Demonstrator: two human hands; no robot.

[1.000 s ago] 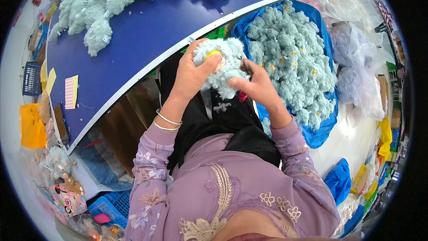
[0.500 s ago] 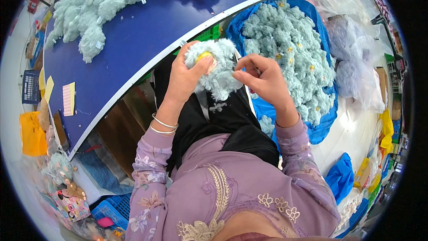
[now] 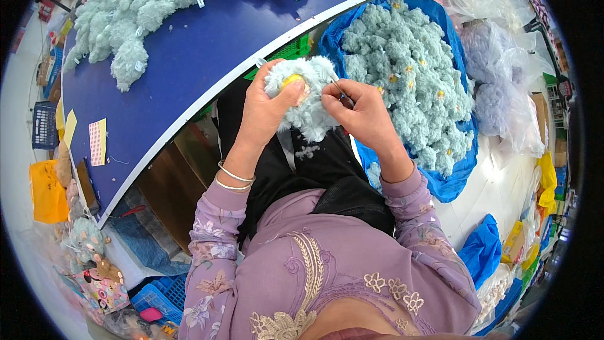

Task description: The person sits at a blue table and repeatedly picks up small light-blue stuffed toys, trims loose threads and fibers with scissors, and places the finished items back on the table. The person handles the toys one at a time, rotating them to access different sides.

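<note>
My left hand is closed around a fluffy pale blue-green plush toy, held up over my lap. Its thumb presses beside a yellow patch on the plush, and a small white tag pokes out above the fingers. At the toy's right side, my right hand pinches a thin, dark metal tool; its tip meets the fur. Fingers hide most of this tool, so its kind does not show. A loose tuft of fluff lies on my black trousers.
Many similar plush pieces cover the far part of the blue table. Right of my hands, a blue sack holds a heap of them. Clear plastic bags stand farther right. A blue crate sits at lower left.
My right hand has moved slightly left and in against the toy, and the thin metal tool now shows at the fur. My left hand keeps its hold, shifted slightly right.
</note>
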